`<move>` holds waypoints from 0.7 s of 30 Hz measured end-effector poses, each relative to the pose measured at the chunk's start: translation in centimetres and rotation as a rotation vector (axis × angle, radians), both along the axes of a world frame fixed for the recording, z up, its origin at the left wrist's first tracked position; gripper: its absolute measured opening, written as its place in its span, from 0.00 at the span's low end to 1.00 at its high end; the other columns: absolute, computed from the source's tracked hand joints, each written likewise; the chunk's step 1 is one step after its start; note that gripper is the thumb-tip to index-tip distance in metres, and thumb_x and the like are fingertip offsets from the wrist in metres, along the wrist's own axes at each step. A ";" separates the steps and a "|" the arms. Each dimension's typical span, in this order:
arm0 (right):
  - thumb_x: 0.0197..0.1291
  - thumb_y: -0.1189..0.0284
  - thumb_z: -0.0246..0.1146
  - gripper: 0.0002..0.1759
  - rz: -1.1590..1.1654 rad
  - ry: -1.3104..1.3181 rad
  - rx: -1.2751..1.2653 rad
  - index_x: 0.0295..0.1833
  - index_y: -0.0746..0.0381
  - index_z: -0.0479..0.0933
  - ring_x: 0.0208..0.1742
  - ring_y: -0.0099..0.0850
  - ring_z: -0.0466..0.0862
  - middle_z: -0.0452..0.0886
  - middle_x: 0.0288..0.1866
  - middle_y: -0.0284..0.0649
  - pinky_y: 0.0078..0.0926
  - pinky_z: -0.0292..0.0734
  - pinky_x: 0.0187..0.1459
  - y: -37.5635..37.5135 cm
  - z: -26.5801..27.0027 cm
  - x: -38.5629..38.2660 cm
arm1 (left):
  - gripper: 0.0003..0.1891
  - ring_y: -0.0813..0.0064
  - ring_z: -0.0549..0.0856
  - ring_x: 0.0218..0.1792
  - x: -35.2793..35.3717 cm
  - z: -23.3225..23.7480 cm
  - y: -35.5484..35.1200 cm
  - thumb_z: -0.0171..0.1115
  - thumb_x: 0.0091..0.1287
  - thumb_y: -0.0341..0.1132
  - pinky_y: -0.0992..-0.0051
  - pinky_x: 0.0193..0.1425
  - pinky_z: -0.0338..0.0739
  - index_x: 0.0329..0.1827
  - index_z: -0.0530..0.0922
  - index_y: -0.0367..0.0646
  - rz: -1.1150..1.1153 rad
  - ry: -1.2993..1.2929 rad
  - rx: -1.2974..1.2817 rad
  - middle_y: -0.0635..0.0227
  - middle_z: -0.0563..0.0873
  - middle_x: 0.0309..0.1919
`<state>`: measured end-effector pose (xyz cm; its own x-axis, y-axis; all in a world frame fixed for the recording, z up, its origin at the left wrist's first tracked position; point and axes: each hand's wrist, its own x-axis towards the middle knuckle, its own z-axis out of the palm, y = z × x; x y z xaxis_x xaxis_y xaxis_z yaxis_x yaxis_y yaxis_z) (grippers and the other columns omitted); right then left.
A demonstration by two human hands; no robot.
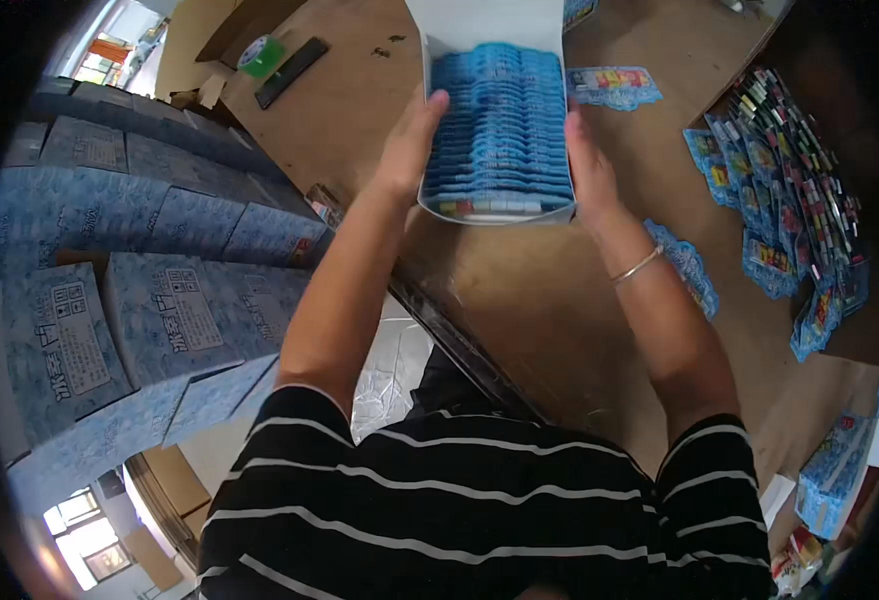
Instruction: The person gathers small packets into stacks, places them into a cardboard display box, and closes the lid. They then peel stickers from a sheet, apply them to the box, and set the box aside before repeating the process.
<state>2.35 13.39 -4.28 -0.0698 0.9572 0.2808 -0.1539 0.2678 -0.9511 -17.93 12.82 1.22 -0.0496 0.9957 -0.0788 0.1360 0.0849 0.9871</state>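
An open white box (494, 213) filled with rows of blue packets (500, 125) is held up over the brown table. On its left side my left hand (418, 135) grips the wall, thumb over the edge. My right hand (590, 165) holds the opposite side, thumb along the wall. The box's lid (490, 20) stands raised at the far end. Just right of the box, a blue card with coloured pictures (615, 87) lies flat on the table. Another blue packet (685, 265) lies partly behind my right forearm.
Stacked blue printed boxes (175, 300) fill the left. Green tape (261, 56) and a black bar (293, 73) lie at the back left of the table (500, 290). At right is a heap of packets (790, 200); a blue box (835, 475) sits lower right.
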 end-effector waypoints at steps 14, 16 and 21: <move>0.68 0.59 0.43 0.34 -0.041 -0.772 0.300 0.71 0.68 0.45 0.72 0.44 0.52 0.50 0.72 0.52 0.38 0.47 0.68 -10.7 6.9 7.3 | 0.33 0.57 0.49 0.72 2.3 1.1 -8.9 0.43 0.71 0.42 0.69 0.72 0.43 0.69 0.45 0.27 -0.214 0.163 0.332 0.43 0.48 0.70; 0.67 0.60 0.45 0.34 -0.068 -0.892 0.356 0.71 0.68 0.45 0.73 0.46 0.50 0.49 0.72 0.54 0.40 0.46 0.69 -10.5 7.4 7.1 | 0.32 0.50 0.50 0.71 2.6 2.2 -9.2 0.43 0.71 0.43 0.66 0.71 0.45 0.68 0.47 0.25 -0.228 0.463 0.507 0.39 0.50 0.68; 0.63 0.51 0.49 0.38 -0.132 -1.490 0.299 0.68 0.69 0.55 0.74 0.38 0.49 0.53 0.72 0.50 0.50 0.37 0.69 -10.9 8.2 4.4 | 0.33 0.45 0.51 0.70 3.4 2.7 -9.4 0.45 0.69 0.44 0.62 0.71 0.48 0.67 0.50 0.25 -0.229 0.731 0.476 0.36 0.54 0.66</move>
<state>6.76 2.53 3.88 -0.3765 0.9017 0.2124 0.9051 0.4069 -0.1230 -14.57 3.47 3.94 0.2783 0.9064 0.3178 0.7069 -0.4173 0.5711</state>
